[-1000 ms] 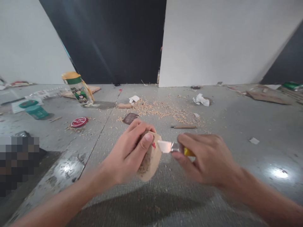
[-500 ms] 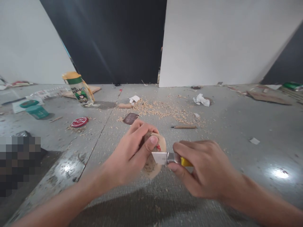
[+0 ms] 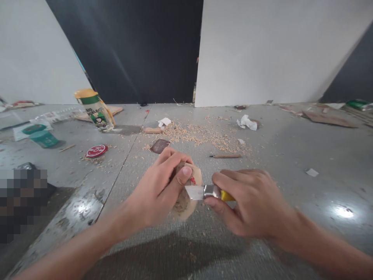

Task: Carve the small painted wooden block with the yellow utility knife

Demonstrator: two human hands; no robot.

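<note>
Closed around a pale, roundish piece of wood [image 3: 186, 208] is my left hand [image 3: 163, 184], its thumb pressed on the near face. The piece has a darker, carved-looking middle and a small red mark by the thumb. My right hand [image 3: 247, 200] grips a utility knife [image 3: 212, 191] with a yellow handle and a metal collar. Its broad blade lies across the face of the wood, just below my left thumb. The handle's rear end is hidden in my right palm.
Wood shavings [image 3: 198, 134] are scattered ahead, with a thin carving tool [image 3: 225, 156] and a crumpled tissue [image 3: 247, 123] nearby. To the left are a red round lid [image 3: 96, 151], a teal tub [image 3: 43, 139] and a yellow-capped bottle [image 3: 94, 111]. Upright panels [image 3: 131, 50] stand behind.
Both hands, the wood and the knife appear slightly further left as the whole view shifts a little. The blade is tilted slightly differently against the wood. Both grips are unchanged.
</note>
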